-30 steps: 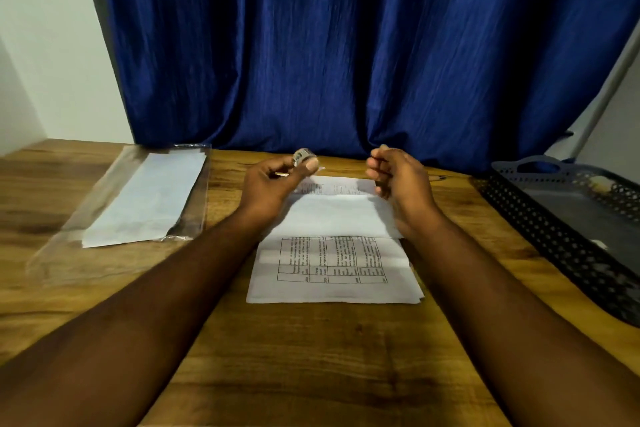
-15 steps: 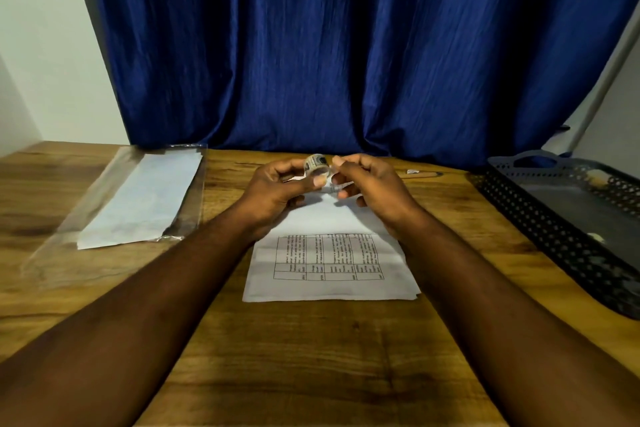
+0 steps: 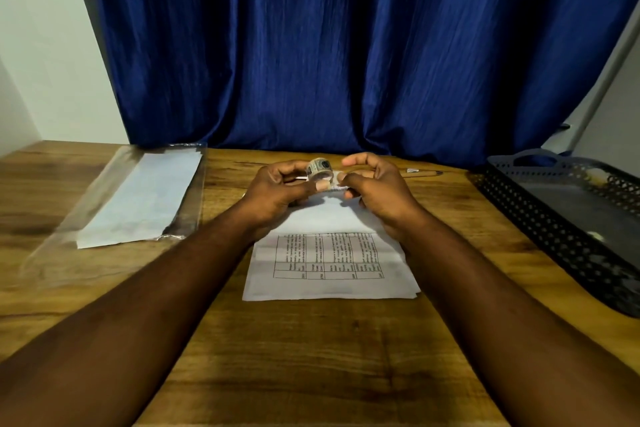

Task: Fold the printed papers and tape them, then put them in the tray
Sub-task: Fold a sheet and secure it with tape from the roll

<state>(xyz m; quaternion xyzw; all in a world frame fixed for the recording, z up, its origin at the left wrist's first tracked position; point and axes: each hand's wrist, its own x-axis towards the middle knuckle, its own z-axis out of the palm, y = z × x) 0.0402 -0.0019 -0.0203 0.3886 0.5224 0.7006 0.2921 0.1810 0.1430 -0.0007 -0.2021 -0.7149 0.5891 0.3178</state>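
A folded printed paper [image 3: 330,265] with a text table lies in the middle of the wooden table. Above its far edge my left hand [image 3: 277,192] grips a small roll of patterned tape [image 3: 319,169] between thumb and fingers. My right hand [image 3: 375,189] is right beside it, thumb and forefinger pinching the tape's loose end [image 3: 337,186]. A dark perforated tray [image 3: 540,218] stands at the right edge of the table.
A clear plastic sleeve with white paper [image 3: 138,198] lies at the left. A pencil [image 3: 420,173] rests behind my right hand. A blue curtain [image 3: 346,45] hangs directly behind the table. Small pale bits lie in the tray.
My right hand has moved left from its place apart and met the tape roll held by my left hand. It now pinches the tape's end.
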